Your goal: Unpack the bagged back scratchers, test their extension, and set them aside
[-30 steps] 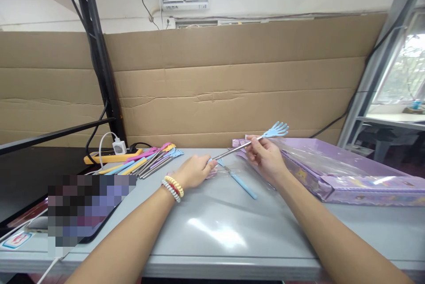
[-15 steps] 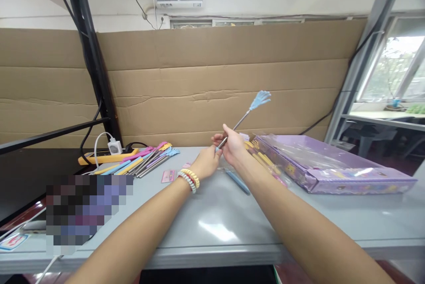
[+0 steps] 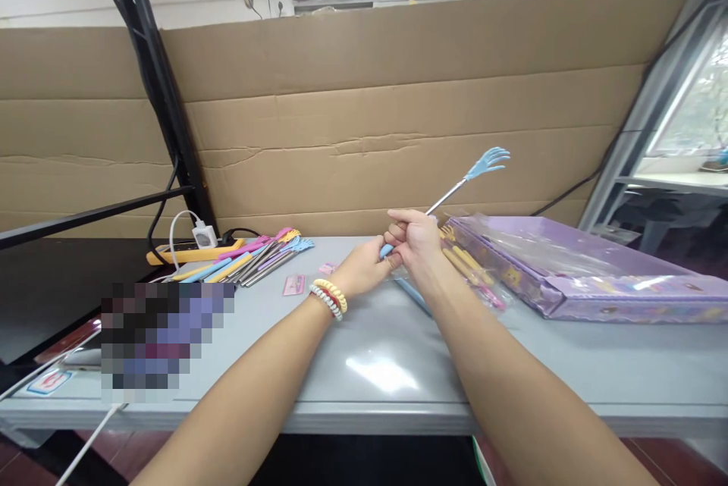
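Observation:
A blue telescopic back scratcher (image 3: 476, 170) with a small hand-shaped head points up and to the right above the grey table (image 3: 375, 365). My right hand (image 3: 417, 237) is wrapped round its blue handle in a fist. My left hand (image 3: 365, 269), with beaded bracelets at the wrist, pinches the handle's lower end just below the right hand. A second blue scratcher (image 3: 414, 295) lies on the table under my hands, inside a clear plastic bag.
A pile of several coloured scratchers (image 3: 255, 261) lies at the left near a yellow power strip (image 3: 190, 251). A purple box (image 3: 580, 270) sits at the right, with bagged yellow and pink scratchers (image 3: 469, 271) beside it. Small pink labels (image 3: 294, 285) lie mid-table. Cardboard lines the back wall.
The scratcher went from lying nearly level between my spread hands to tilted up; my hands came together at the handle, and my right hand closed into a fist round it.

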Demonstrator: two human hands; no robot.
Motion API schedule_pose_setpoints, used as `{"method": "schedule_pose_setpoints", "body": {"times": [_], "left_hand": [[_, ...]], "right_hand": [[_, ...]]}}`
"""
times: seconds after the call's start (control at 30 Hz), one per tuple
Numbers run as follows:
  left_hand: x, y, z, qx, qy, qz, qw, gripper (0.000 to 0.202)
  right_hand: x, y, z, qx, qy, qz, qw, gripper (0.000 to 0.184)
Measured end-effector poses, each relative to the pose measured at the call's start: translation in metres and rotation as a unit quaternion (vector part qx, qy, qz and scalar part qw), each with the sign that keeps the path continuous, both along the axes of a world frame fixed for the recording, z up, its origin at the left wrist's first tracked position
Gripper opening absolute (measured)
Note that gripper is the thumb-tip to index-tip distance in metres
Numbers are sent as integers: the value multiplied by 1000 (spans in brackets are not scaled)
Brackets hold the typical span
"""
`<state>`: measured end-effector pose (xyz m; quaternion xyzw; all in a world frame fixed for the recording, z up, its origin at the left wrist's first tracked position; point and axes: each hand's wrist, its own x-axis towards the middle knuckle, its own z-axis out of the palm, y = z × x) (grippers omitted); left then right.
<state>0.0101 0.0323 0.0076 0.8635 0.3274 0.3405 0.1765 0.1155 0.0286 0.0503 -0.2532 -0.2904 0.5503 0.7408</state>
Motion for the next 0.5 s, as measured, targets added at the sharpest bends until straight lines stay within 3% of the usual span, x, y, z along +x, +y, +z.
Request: {"method": "schedule_pose_setpoints", "body": {"times": [0.27, 0.5], "left_hand": [[2, -3, 7, 69, 110, 101, 986, 46], [2, -16, 12, -25, 112, 177, 977, 59]], "right_hand": [[-7, -4, 6, -26, 40, -75, 996, 39], [14, -2, 8, -8, 41, -93, 995, 43]]}}
